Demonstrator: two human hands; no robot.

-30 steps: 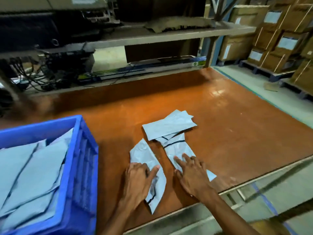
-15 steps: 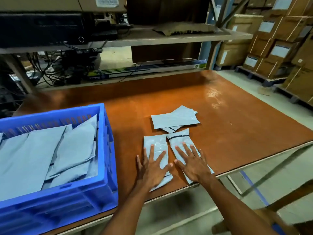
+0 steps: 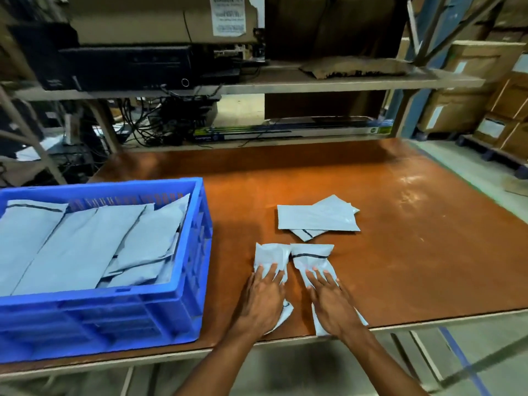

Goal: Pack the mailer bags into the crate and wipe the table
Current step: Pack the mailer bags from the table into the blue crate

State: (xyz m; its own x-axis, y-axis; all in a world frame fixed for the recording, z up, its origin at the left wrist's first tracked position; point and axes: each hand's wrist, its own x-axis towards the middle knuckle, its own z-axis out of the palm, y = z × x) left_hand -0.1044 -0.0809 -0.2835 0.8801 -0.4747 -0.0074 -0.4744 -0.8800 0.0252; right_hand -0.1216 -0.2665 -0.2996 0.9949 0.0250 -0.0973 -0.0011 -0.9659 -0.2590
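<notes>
Two grey mailer bags lie side by side near the table's front edge. My left hand [image 3: 264, 301] presses flat on the left bag [image 3: 270, 254], fingers spread. My right hand [image 3: 333, 304] presses the same way on the right bag [image 3: 313, 255], which has a black strip. Both bags bunch up ahead of my fingertips. A small pile of mailer bags [image 3: 317, 217] lies just beyond them. The blue crate [image 3: 100, 318] stands at the left, with several mailer bags [image 3: 85, 247] inside.
The orange-brown table [image 3: 414, 252] runs right to an edge above the floor. A shelf [image 3: 314, 81] with black equipment and cables rises behind the table. Cardboard boxes [image 3: 463, 110] are stacked at the far right.
My view has swung left, so the crate shows more fully. Both hands drew the two bags together and toward the front edge, and the bags now wrinkle under my fingers.
</notes>
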